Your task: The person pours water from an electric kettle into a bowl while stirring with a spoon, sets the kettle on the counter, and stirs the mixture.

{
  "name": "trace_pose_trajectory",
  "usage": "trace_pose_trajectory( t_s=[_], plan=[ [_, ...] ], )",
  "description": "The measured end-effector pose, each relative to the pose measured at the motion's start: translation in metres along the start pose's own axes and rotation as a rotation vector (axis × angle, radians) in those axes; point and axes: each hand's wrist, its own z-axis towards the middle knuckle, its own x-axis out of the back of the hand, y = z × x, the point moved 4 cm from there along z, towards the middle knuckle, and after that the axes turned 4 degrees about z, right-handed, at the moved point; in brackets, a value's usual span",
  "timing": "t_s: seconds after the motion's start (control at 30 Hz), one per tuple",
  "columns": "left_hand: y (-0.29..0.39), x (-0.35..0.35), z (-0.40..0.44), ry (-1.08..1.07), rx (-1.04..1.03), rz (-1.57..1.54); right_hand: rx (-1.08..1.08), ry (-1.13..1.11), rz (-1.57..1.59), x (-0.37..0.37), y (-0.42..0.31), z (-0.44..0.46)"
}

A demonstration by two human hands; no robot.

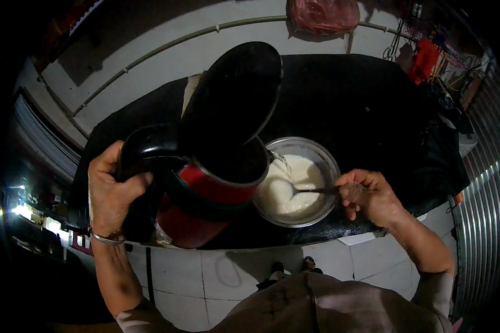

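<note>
My left hand (112,186) is wrapped round the black handle of a red and black kettle (197,208), which tilts to the right with its black lid (236,83) standing open. Clear liquid runs from its spout into a round metal bowl (330,166). Inside the bowl is a milky white liquid (303,168). Over at the bowl's right rim, my right hand (369,195) closes on the handle of a spoon (316,190). The spoon's head dips into the white liquid, and its exact outline there is hard to make out.
A black-covered table (344,100) carries the bowl. A pinkish-red plastic bag (323,15) hangs by the pipe (178,43) on the back wall. Scissors (393,47), a red item (425,60) and tangled cords hang at the back right. Corrugated metal (486,205) stands at the right.
</note>
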Motion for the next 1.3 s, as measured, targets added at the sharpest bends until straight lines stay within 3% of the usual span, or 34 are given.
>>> trace_pose_trajectory(
  t_s=[0.3, 0.37, 0.5, 0.57, 0.77, 1.03, 1.23, 1.3],
  plan=[
    [0.000, 0.000, 0.000, 0.017, 0.003, 0.008, 0.497, 0.064, -0.575, 0.005, -0.023, 0.016],
    [-0.002, 0.002, 0.000, 0.009, 0.014, 0.008, 0.793, 0.106, -0.989, 0.011, -0.023, 0.015],
    [0.000, -0.001, 0.000, 0.043, 0.000, -0.011, 0.544, 0.054, -0.942, 0.022, -0.021, 0.000],
    [-0.004, 0.004, 0.001, 0.020, 0.008, 0.019, 0.228, 0.077, -0.602, 0.026, -0.017, -0.009],
    [-0.002, 0.002, 0.001, 0.006, -0.006, 0.009, -0.015, 0.016, -0.185, 0.010, 0.001, -0.008],
    [-0.004, 0.003, 0.000, 0.025, 0.000, 0.042, 0.094, 0.026, -0.064, 0.001, -0.019, 0.003],
    [-0.003, 0.002, 0.001, 0.025, -0.001, 0.019, 0.466, 0.097, -0.611, 0.008, -0.030, 0.018],
    [-0.003, 0.003, 0.001, 0.016, 0.004, 0.003, 0.431, 0.095, -0.647, 0.007, -0.028, 0.023]
  ],
)
